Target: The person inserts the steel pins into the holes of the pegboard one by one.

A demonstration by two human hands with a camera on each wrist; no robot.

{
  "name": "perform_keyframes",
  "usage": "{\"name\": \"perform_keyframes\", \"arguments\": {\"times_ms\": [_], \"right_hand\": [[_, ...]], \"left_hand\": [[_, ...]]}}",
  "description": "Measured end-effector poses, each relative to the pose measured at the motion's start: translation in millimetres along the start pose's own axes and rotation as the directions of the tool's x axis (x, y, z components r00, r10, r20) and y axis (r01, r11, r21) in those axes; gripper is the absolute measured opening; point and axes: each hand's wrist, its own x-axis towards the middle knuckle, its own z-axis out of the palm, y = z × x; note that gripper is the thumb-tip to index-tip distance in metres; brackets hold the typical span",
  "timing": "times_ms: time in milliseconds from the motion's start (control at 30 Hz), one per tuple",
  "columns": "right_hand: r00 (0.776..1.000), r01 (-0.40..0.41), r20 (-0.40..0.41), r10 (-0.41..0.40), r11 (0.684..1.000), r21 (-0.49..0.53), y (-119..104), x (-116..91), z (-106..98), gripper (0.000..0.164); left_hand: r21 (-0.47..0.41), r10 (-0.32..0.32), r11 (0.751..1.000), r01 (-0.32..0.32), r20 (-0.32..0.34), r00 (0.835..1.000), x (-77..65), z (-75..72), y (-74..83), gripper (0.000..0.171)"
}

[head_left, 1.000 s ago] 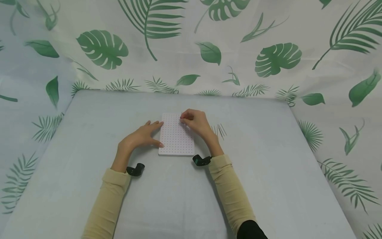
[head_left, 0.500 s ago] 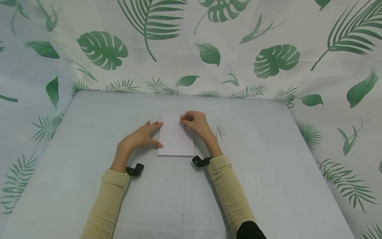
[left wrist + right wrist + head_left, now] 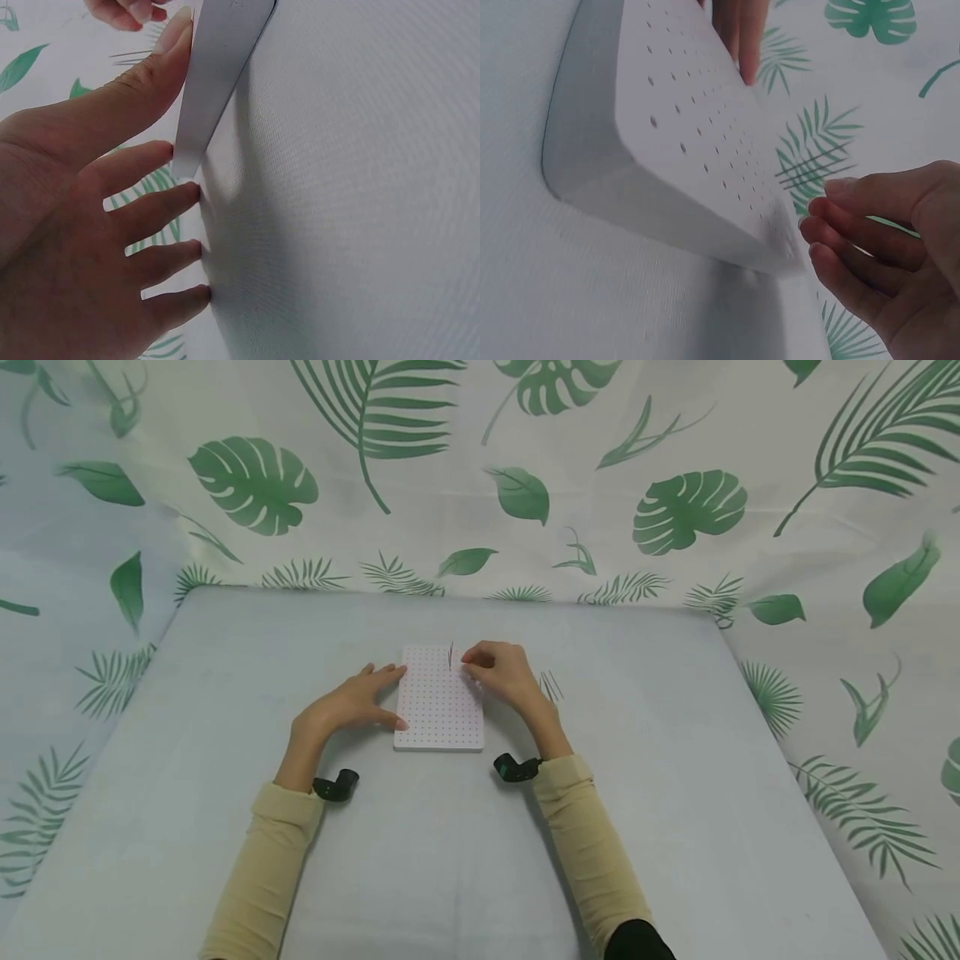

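Observation:
A white board [image 3: 438, 718] with rows of small holes lies flat on the table. Two thin dark sticks [image 3: 810, 169] stand up from its far part, close together and slightly tilted. Just right of them is my right hand [image 3: 504, 675], apart from the sticks; its fingers are loosely bent and nothing shows between thumb and fingertips. At the board's left edge, my left hand [image 3: 348, 702] rests with fingers spread and fairly straight. In the left wrist view, its thumb [image 3: 142, 90] and index finger touch the board's side [image 3: 214, 79].
Several loose thin sticks [image 3: 551, 687] lie on the white-covered table [image 3: 637, 760] to the right of the board, partly behind my right wrist. A leaf-patterned cloth [image 3: 450, 485] hangs behind the far edge of the table.
My right hand has let go of the thin sticks and drawn back a little to the right, leaving two upright on the board. The left hand has stayed in place.

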Motion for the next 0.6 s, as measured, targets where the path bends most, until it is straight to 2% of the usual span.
{"name": "perform_keyframes", "arguments": {"times_ms": [600], "right_hand": [[0.999, -0.023, 0.041, 0.024, 0.999, -0.03, 21.4, -16.0, -23.5, 0.016]], "left_hand": [[-0.003, 0.006, 1.0, -0.006, -0.004, 1.0, 0.8, 0.6, -1.0, 0.097]]}}
